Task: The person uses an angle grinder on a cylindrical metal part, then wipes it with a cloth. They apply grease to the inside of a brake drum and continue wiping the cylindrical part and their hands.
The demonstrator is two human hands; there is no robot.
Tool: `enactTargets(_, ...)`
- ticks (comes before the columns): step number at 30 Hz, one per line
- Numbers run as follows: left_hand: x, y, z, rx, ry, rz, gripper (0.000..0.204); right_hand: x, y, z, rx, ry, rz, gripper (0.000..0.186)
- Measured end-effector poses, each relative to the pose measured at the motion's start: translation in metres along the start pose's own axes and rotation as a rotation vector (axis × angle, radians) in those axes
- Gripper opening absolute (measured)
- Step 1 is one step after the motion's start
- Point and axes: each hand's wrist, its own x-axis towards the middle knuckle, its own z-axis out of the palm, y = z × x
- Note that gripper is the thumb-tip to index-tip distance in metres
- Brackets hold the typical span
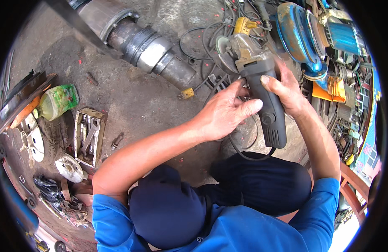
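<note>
An angle grinder (267, 113) with a dark body and metal gear head is held up in front of me, its head pointing away. My right hand (286, 90) wraps round the body from the right, thumb on top. My left hand (223, 109) is at the grinder's left side, thumb against the body and fingers partly hidden beneath. The disc (222, 45) shows at the head's left. A black cord (254, 158) loops from the rear end. Beyond my left hand lies a thick steel shaft (154, 52) with a bright ground band.
A yellow plug (186, 93) lies by the shaft's end. Tangled cables and a yellow-headed tool (244, 26) are farther off. Blue machine parts (299, 33) crowd the right. A green-labelled bottle (57, 102), a box of wrenches (89, 136) and white discs (71, 168) are at left.
</note>
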Motion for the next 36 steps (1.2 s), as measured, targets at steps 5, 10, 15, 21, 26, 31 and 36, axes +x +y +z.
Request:
enactTargets(5,0.043,0.033,0.07,0.244,-0.128,0.011,0.075,-0.038,0.024,-0.105,0.508,0.245,0.066,0.047)
enactTargets(10,0.075,0.042,0.156,0.711,-0.254,0.154,0.079,-0.081,0.058,-0.175,0.911,0.284,0.044,0.042)
enactTargets(15,0.106,0.027,0.216,1.056,-0.267,0.224,0.068,-0.114,0.081,-0.206,1.03,0.25,-0.018,0.046)
enactTargets(21,0.149,0.002,0.266,1.517,-0.447,1.086,0.07,-0.149,0.091,-0.227,0.981,0.444,-0.024,0.045)
enactTargets(26,0.172,-0.001,0.278,1.522,-0.402,0.795,0.074,-0.179,0.135,-0.291,0.549,0.772,-0.284,0.05)
enactTargets(31,0.127,-0.042,0.179,1.619,-0.294,-0.02,0.043,-0.204,0.219,-0.362,0.04,1.158,-0.104,0.062)
enactTargets(36,0.027,-0.087,0.077,1.518,-0.475,-0.598,0.043,-0.227,0.356,-0.358,-0.31,1.208,0.195,0.07)
